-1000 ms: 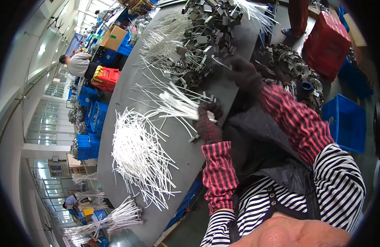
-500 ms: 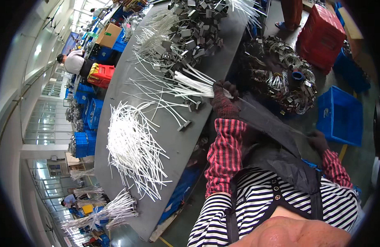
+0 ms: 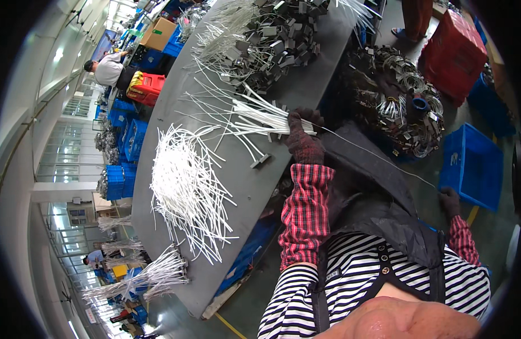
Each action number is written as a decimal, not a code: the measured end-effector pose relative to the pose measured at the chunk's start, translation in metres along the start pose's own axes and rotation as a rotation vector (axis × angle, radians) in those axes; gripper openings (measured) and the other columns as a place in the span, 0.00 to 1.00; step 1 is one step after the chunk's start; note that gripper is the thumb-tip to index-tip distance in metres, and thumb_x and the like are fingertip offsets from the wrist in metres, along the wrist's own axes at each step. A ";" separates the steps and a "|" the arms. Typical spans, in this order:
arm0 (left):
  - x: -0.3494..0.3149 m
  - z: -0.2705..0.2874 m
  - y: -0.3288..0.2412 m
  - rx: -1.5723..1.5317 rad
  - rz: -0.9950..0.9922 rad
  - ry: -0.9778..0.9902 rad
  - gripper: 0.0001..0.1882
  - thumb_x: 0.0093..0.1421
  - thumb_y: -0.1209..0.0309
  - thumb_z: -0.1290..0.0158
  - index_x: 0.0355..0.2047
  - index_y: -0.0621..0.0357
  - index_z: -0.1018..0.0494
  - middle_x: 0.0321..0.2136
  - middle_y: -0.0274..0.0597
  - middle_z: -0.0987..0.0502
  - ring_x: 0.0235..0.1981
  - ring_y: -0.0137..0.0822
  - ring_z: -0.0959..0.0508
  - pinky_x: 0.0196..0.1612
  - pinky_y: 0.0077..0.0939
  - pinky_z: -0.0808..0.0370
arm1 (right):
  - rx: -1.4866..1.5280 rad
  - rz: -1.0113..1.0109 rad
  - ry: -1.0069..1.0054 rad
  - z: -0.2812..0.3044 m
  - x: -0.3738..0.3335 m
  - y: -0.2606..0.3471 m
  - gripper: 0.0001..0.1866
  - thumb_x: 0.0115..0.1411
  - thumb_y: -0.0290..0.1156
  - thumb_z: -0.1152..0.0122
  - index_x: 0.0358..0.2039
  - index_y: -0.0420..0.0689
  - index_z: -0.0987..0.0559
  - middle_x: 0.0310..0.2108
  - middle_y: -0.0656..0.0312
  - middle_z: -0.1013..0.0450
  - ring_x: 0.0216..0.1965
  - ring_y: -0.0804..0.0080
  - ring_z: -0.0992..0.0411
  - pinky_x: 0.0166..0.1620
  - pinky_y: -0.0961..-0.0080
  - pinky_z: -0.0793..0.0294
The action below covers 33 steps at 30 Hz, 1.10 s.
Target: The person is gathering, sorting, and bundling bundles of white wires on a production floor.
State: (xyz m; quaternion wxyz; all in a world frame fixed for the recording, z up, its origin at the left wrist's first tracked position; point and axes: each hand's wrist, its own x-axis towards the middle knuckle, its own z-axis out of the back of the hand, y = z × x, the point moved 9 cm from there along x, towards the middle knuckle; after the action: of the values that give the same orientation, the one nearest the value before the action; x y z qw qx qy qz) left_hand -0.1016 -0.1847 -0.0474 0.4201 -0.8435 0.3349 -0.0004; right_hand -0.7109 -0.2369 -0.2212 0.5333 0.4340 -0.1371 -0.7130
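Hard tug on the thin strand could splay the white wires if the left hand slackens; they stick out left of it, over the table near its right edge. Left hand is wrapped round them; right hand, well right of the table, looks curled; can't tell if it's pinching the strand.

The loose cable pile lies on the near part of the workbench; the connector heap lies on its far part. Between them, the cable bundle extends left from the left hand, at the bench's right edge. A single wire runs rightward to the right hand, just beside the open bin. Coiled cables lie beyond, support unclear.
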 end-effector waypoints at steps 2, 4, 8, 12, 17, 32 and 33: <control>-0.005 -0.002 0.006 0.031 0.005 0.053 0.14 0.65 0.61 0.48 0.39 0.61 0.27 0.32 0.43 0.22 0.32 0.39 0.20 0.36 0.36 0.19 | 0.083 -0.061 0.145 -0.053 0.001 0.056 0.13 0.54 0.30 0.38 0.42 0.45 0.21 0.25 0.68 0.27 0.23 0.81 0.31 0.24 0.80 0.33; -0.009 -0.005 0.011 0.099 -0.029 0.119 0.14 0.65 0.62 0.48 0.37 0.63 0.26 0.32 0.44 0.22 0.33 0.39 0.20 0.38 0.36 0.19 | 0.221 0.240 0.297 -0.111 -0.009 0.163 0.23 0.54 0.27 0.41 0.52 0.41 0.24 0.46 0.58 0.24 0.46 0.71 0.28 0.48 0.74 0.28; -0.010 -0.005 0.008 0.401 -0.122 0.175 0.11 0.63 0.67 0.45 0.34 0.64 0.23 0.32 0.44 0.21 0.33 0.36 0.20 0.39 0.29 0.20 | 0.426 0.647 0.633 -0.210 -0.065 0.373 0.34 0.58 0.26 0.40 0.65 0.46 0.38 0.49 0.59 0.27 0.43 0.73 0.29 0.45 0.76 0.26; 0.007 -0.001 -0.049 0.669 -0.369 0.003 0.12 0.63 0.65 0.46 0.34 0.63 0.23 0.28 0.41 0.21 0.27 0.33 0.21 0.28 0.26 0.23 | 0.286 0.632 0.676 -0.263 -0.112 0.493 0.30 0.60 0.30 0.38 0.62 0.47 0.36 0.30 0.60 0.23 0.30 0.63 0.25 0.39 0.72 0.23; 0.035 0.042 -0.114 0.897 -0.069 -0.291 0.28 0.59 0.51 0.42 0.47 0.65 0.27 0.27 0.47 0.21 0.30 0.39 0.20 0.32 0.35 0.24 | 0.092 1.428 -0.057 -0.226 -0.144 0.608 0.33 0.54 0.33 0.34 0.60 0.48 0.35 0.36 0.53 0.24 0.39 0.54 0.24 0.40 0.64 0.23; -0.018 -0.055 -0.026 0.830 -0.208 0.252 0.16 0.64 0.60 0.47 0.45 0.59 0.27 0.34 0.42 0.20 0.31 0.37 0.20 0.33 0.33 0.22 | 0.393 0.921 0.394 -0.193 -0.111 0.461 0.14 0.50 0.27 0.32 0.39 0.41 0.22 0.30 0.64 0.26 0.31 0.79 0.29 0.34 0.78 0.28; -0.012 -0.050 -0.005 0.444 0.015 0.177 0.15 0.64 0.60 0.48 0.45 0.57 0.27 0.34 0.41 0.21 0.30 0.37 0.20 0.32 0.32 0.23 | 0.436 0.892 0.391 -0.183 -0.115 0.429 0.15 0.50 0.30 0.31 0.39 0.42 0.21 0.29 0.65 0.26 0.28 0.82 0.31 0.32 0.81 0.29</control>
State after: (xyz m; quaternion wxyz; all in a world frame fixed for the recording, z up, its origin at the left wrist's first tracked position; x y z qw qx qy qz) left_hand -0.1224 -0.2106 -0.0082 0.5643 -0.7245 0.3683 -0.1450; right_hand -0.2890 -0.2555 0.0086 0.6977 0.5590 -0.3514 -0.2778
